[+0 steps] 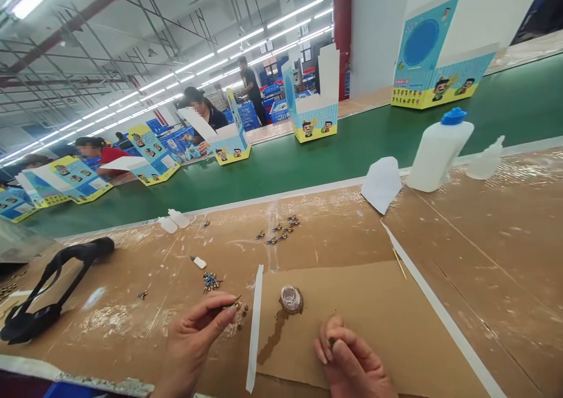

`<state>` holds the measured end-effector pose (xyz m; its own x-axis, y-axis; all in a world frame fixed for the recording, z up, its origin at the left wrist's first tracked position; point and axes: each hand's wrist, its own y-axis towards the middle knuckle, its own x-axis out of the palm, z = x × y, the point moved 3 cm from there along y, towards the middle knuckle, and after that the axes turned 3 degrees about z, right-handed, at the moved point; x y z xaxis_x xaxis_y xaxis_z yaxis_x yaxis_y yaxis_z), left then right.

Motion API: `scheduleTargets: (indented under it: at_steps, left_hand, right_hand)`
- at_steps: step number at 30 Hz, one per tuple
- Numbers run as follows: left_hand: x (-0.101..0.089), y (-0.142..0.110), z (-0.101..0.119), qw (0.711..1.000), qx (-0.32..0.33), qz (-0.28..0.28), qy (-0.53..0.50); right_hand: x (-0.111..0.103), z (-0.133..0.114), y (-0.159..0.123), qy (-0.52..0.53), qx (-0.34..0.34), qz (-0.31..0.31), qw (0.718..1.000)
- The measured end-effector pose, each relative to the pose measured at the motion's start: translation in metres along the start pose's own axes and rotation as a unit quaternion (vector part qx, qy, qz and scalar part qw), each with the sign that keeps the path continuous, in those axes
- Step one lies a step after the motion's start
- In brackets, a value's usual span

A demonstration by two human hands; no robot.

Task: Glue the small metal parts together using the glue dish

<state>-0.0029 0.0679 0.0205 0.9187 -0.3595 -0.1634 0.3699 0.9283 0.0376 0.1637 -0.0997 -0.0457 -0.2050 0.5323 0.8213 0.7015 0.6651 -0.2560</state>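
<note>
My left hand (pixel 193 342) rests low on the cardboard-covered bench and pinches a thin stick (pixel 232 302) whose tip lies among a few tiny dark parts (pixel 241 311). My right hand (pixel 352 360) is curled at the bottom edge, fingers closed on something small and dark that I cannot make out. Between the hands sits a small round glue-stained cap (pixel 291 299) with a brown smear running down from it. A little heap of blue and gold parts (pixel 211 281) lies just above my left hand. More such parts (pixel 279 232) are scattered farther back.
A white bottle with a blue cap (pixel 438 150), a clear squeeze bottle (pixel 485 160) and a white folded sheet (pixel 382 183) stand at the bench's far edge. A black handled tool (pixel 48 289) lies left. Beyond runs a green conveyor (pixel 308 157) carrying printed boxes; people work across it.
</note>
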Motion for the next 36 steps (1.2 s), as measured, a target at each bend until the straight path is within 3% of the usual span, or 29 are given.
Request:
scheduleTargets:
  at_steps: [7, 16, 19, 23, 26, 31, 36]
  left_hand:
    - [0.024, -0.007, 0.016, 0.998, 0.035, -0.010, 0.048]
    - [0.041, -0.004, 0.031, 0.984, 0.082, -0.085, 0.136]
    - [0.047, -0.002, 0.040, 0.950, 0.165, -0.117, 0.239]
    - [0.061, -0.003, 0.052, 0.868, 0.312, -0.141, 0.358]
    - [0.075, -0.005, 0.058, 0.820, 0.385, -0.161, 0.392]
    - [0.090, -0.003, 0.060, 0.761, 0.446, -0.184, 0.434]
    - [0.095, -0.001, 0.057, 0.728, 0.472, -0.205, 0.452]
  right_hand:
    - [0.001, 0.004, -0.001, -0.008, -0.001, 0.004, 1.000]
    - [0.005, 0.003, 0.000, -0.004, -0.012, -0.020, 1.000]
    - [0.010, -0.001, -0.002, 0.001, 0.000, -0.026, 1.000]
    - [0.014, -0.004, -0.003, 0.005, 0.017, -0.023, 1.000]
    - [0.015, -0.006, -0.004, 0.004, 0.020, -0.023, 1.000]
    - [0.016, -0.008, -0.004, 0.015, 0.026, -0.023, 0.999]
    - [0.017, -0.009, -0.004, 0.014, 0.020, -0.042, 0.999]
